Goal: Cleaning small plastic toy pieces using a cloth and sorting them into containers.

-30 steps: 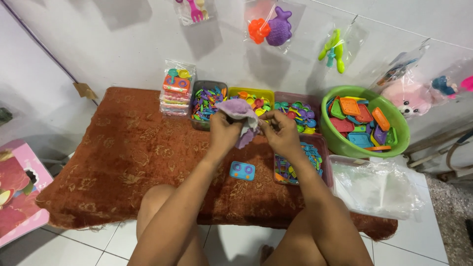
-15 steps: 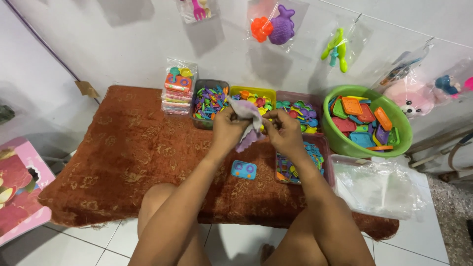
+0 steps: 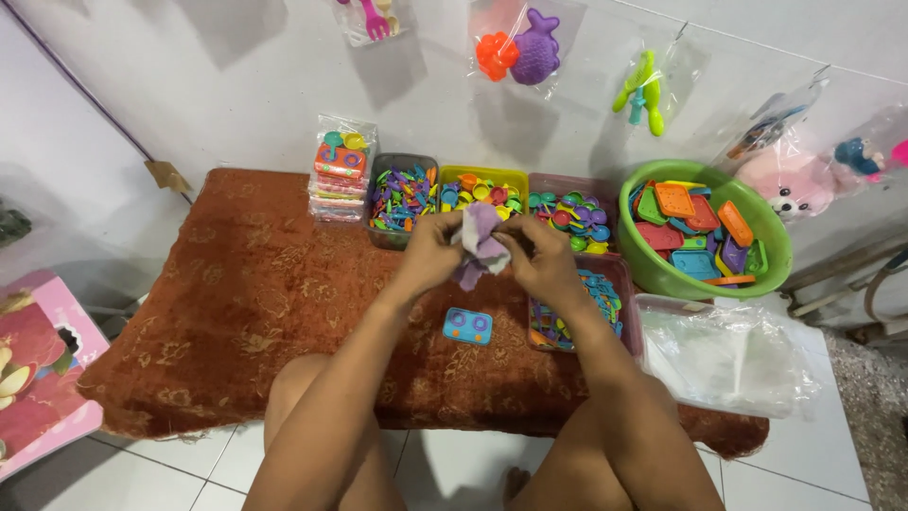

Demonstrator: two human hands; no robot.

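Two bare hands meet above the rust-red patterned cloth point(image 3: 236, 312) covering our low table, and both are closed on one small purple rag point(image 3: 480, 248). Our left hand point(image 3: 430, 254) pinches its left side while our right hand point(image 3: 544, 260) grips the right, fingers curled tight, nothing else in either palm. Against the frames from a second ago, the rag has been bunched smaller and drawn in between the hands, which suggests we are folding or wringing it rather than laying it flat. Just below the hands, a small blue toy stove point(image 3: 467, 325) lies on the cloth, beside a tray of mixed plastic pieces point(image 3: 577, 312). Beyond the rag, three bins of bright toy utensils point(image 3: 478, 189) line the wall, with a stack of packaged sets point(image 3: 339, 170) at their left and a green basin of toy plates point(image 3: 705, 227) at their right. Clear bags point(image 3: 728, 355) rest at the table's right end.
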